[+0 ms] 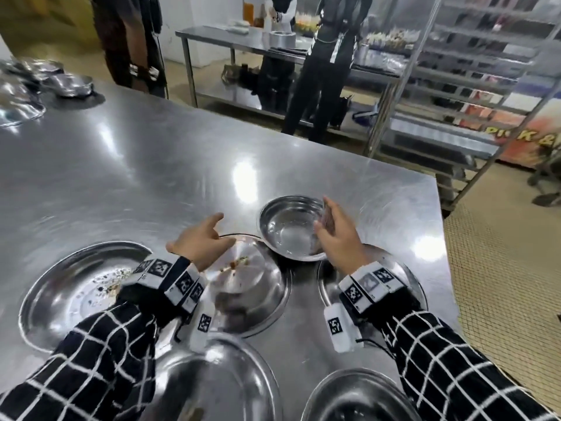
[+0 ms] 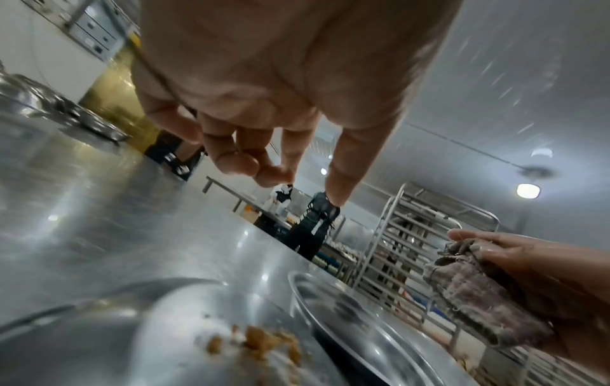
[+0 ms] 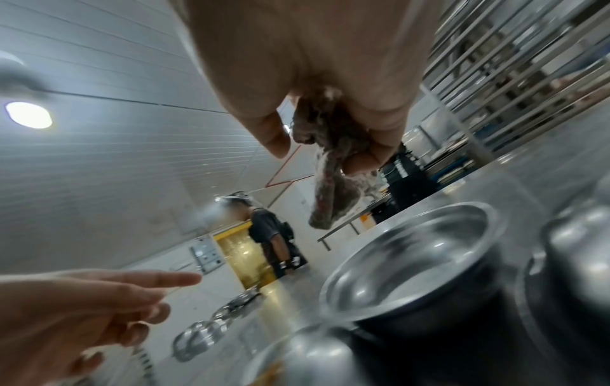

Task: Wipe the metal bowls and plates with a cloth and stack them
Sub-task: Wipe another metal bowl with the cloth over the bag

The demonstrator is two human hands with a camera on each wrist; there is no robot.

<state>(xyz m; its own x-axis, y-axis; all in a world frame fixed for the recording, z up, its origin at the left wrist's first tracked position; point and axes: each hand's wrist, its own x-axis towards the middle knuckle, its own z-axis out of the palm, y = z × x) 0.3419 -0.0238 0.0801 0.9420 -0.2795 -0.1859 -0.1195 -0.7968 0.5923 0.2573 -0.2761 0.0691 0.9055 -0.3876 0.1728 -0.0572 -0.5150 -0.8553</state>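
A metal bowl (image 1: pixel 291 229) holding a little water stands upright on the steel table (image 1: pixel 151 165). My right hand (image 1: pixel 323 214) hovers over the bowl's right rim and grips a damp, greyish cloth (image 3: pixel 330 188), which hangs from the fingers above the bowl (image 3: pixel 412 261). My left hand (image 1: pixel 226 227) floats with loosely spread fingers and holds nothing; it is left of the bowl, above a plate (image 1: pixel 267 302) that carries a domed piece with food scraps (image 1: pixel 239 262). The left wrist view shows the relaxed fingers (image 2: pixel 274 167), the cloth (image 2: pixel 478 295) and the scraps (image 2: pixel 257 342).
A dirty plate (image 1: pixel 60 293) lies at the left. More metal dishes sit near me (image 1: pixel 218 387), (image 1: pixel 355 396) and under my right wrist (image 1: pixel 409 281). Stacked bowls (image 1: pixel 69 85) stand far left. People, a second table (image 1: pixel 230 38) and a tray rack (image 1: pixel 455 86) lie beyond the table's edge.
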